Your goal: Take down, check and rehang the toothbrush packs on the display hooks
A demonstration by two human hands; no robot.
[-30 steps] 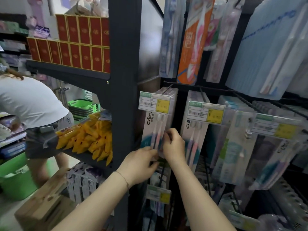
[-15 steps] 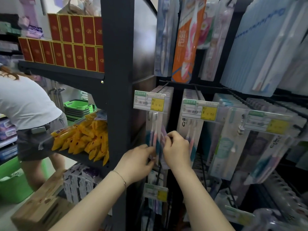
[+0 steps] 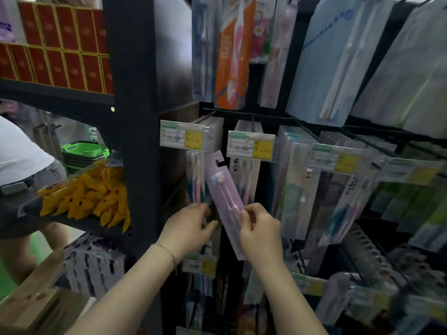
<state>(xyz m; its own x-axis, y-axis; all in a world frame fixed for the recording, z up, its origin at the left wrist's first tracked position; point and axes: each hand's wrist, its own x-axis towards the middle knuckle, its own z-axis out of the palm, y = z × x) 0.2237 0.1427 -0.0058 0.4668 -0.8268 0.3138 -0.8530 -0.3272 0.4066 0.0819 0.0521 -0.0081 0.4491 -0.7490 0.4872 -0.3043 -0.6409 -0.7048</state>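
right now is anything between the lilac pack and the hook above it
Yes: the price tag at the front of the hook hangs just above and left of the lilac pack, which the right hand pinches, tilted.

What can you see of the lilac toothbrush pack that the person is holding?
The lilac toothbrush pack is a long, narrow pale-purple card, seemingly plastic-fronted. A dark hang slot sits near its top, a white brush head and pink handle below. It is off the hooks, tilted, top leaning left. The right hand pinches its lower right edge; the left hand is beside its left edge, contact unclear.
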